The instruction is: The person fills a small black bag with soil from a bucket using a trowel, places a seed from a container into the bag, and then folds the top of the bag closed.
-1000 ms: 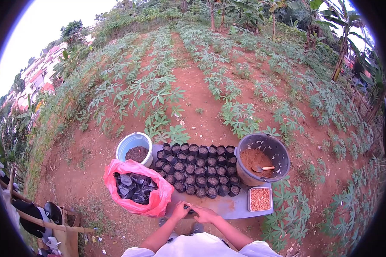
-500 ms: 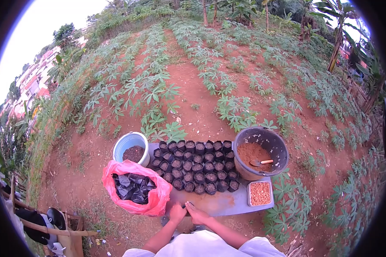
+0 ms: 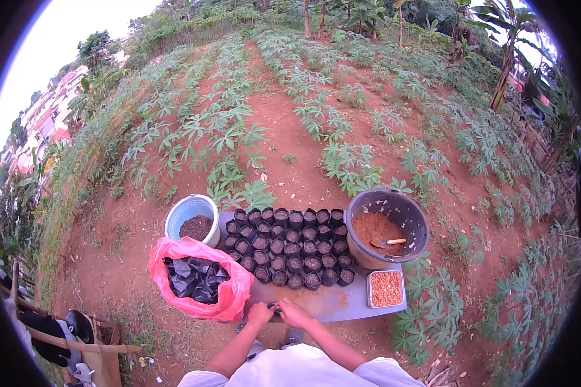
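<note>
At the near edge of the table, my left hand and my right hand meet with fingers closed on a small black plastic bag. Most of that bag is hidden by my fingers. Beyond them, several rows of black planting bags filled with dark soil stand upright, packed close together. Left of my hands, a pink plastic bag gapes at the top, with crumpled black plastic bags inside.
Behind the pink bag is a light blue bucket of dark soil. At the right, a large dark bucket holds reddish soil and a wooden-handled trowel. A clear tub of orange-yellow kernels sits on the grey table.
My right hand's fingers have curled inward from a straighter pose, and more of the small black bag shows between my hands. The whole view has shifted slightly.
</note>
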The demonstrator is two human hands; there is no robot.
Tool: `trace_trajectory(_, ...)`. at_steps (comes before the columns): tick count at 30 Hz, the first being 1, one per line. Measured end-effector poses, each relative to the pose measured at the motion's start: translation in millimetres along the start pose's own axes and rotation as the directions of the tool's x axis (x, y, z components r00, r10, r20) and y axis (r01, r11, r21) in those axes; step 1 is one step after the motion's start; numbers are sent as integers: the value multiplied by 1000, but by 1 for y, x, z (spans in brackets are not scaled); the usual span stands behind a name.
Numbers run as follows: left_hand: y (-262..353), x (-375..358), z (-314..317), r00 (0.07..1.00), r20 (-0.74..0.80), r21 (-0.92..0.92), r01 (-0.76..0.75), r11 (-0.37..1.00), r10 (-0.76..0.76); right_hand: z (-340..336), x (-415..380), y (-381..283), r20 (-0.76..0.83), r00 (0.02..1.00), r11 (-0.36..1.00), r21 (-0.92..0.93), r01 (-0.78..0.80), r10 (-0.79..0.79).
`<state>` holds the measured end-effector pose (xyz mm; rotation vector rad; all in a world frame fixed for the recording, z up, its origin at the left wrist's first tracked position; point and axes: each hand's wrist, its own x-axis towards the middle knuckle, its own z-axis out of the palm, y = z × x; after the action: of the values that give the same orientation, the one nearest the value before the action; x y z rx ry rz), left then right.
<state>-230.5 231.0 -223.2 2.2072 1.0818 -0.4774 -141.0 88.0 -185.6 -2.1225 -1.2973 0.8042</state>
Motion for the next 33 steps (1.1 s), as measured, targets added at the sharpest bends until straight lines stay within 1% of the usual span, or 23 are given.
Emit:
trace_trajectory(1,-2,1,1,1000,2,-2,1,1000,-1,2,4,6,-42,998,998,-28,50,-51)
trace_trajectory(2,-4,3,1,999,5,24,-48,999,48,4,8,13,-40,998,998,-28,51,-52)
trace_trajectory(3,-5,3,-2,995,7,50,-96,994,96,5,13,18,-7,1000,999,-33,9,-9)
trace_trajectory(4,-6,3,-4,996,8,50,-92,995,92,8,17,22,27,999,999,-39,-34,35)
trace_trajectory(5,-6,5,-7,986,17,58,-164,985,163,11,21,27,30,999,999,-37,-34,35)
trace_trajectory(6,-5,6,-10,972,27,65,-236,969,235,11,25,29,9,999,997,-58,42,-42)
trace_trajectory(7,-3,8,-13,972,28,65,-236,970,234,12,28,32,-10,993,990,-81,118,-119)
trace_trajectory(9,1,13,-19,939,75,222,-343,913,335,9,32,31,-18,996,991,-101,84,-86)
trace_trajectory(13,6,16,-25,903,95,290,-428,856,419,6,37,30,-15,999,983,-179,42,-46)
trace_trajectory(14,6,14,-25,894,97,276,-447,851,438,9,37,32,-17,999,982,-182,42,-46)
trace_trajectory(16,5,14,-23,883,96,261,-467,845,459,17,37,37,-89,992,994,-77,78,-85)
trace_trajectory(17,3,10,-19,876,20,195,-477,857,483,20,37,40,-90,992,994,-79,79,-86)
trace_trajectory(18,1,6,-14,866,-56,127,-488,863,498,20,35,38,-95,995,1000,-7,13,-14)
trace_trajectory(19,-1,3,-9,866,-56,127,-487,864,497,21,32,36,-94,994,996,66,-54,60)
trace_trajectory(20,-2,0,-4,894,-85,17,-441,897,441,21,29,34,-94,994,996,65,-53,59)
trace_trajectory(21,-5,0,2,918,-108,-94,-391,915,381,23,26,33,-121,989,989,125,-75,90)
trace_trajectory(22,-10,1,8,918,-107,-95,-391,915,381,24,24,33,-145,982,978,184,-95,123)
trace_trajectory(24,-15,2,14,888,-206,-300,-457,838,411,26,24,35,-132,979,968,216,-125,156)
trace_trajectory(26,-12,0,18,906,-200,-324,-421,847,374,27,26,38,-117,977,957,249,-147,181)
trace_trajectory(28,-11,-1,15,922,-193,-340,-385,858,337,19,28,35,-36,966,932,273,-239,258)
trace_trajectory(31,-7,-3,13,922,-175,-287,-384,878,346,10,31,32,-80,958,937,243,-250,276)
trace_trajectory(32,-6,-4,11,921,-128,-264,-389,883,368,8,30,30,-80,957,937,242,-252,278)
trace_trajectory(33,-7,-4,10,919,-84,-241,-394,887,386,9,30,29,-135,960,958,188,-218,245)
